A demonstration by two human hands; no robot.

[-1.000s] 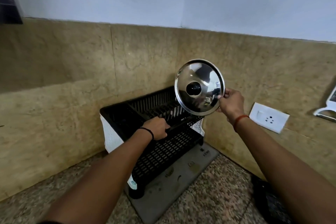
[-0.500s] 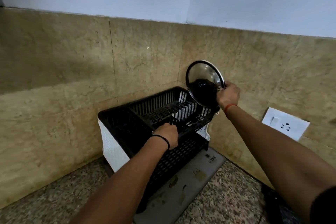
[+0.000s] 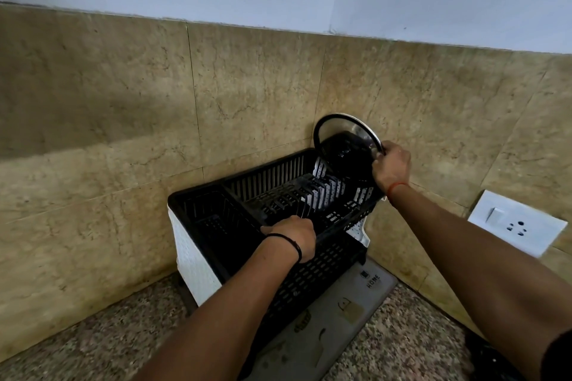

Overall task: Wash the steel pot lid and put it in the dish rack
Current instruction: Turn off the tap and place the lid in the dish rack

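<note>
Fingers of the left hand are curled over the near rail of the dish rack, gripping it to steady the frame. Just left of that hand sits a small side compartment of the rack, dark inside; I cannot tell whether anything is in it. Behind the knuckles a row of upright plate dividers runs toward the corner of the tiled wall.

Further right, the steel pot lid stands on edge and tilted at the rack's far right end, its lower rim down among the bars, though the exact slot is hidden by its own dark face. The right hand pinches the lid's right rim, fingers closed on the metal edge.

The risks, as I judge them: a wet, smooth rim held only at one side could twist or slip free, and the lid would clang onto the granite counter or the drying mat under the rack. If its rim misses a divider slot, it may roll along the top tier or tip toward the wall. The rack looks light, so a hard push could shift it if the left hand lets go. Drips near the wall socket on the far right are a lesser worry.
</note>
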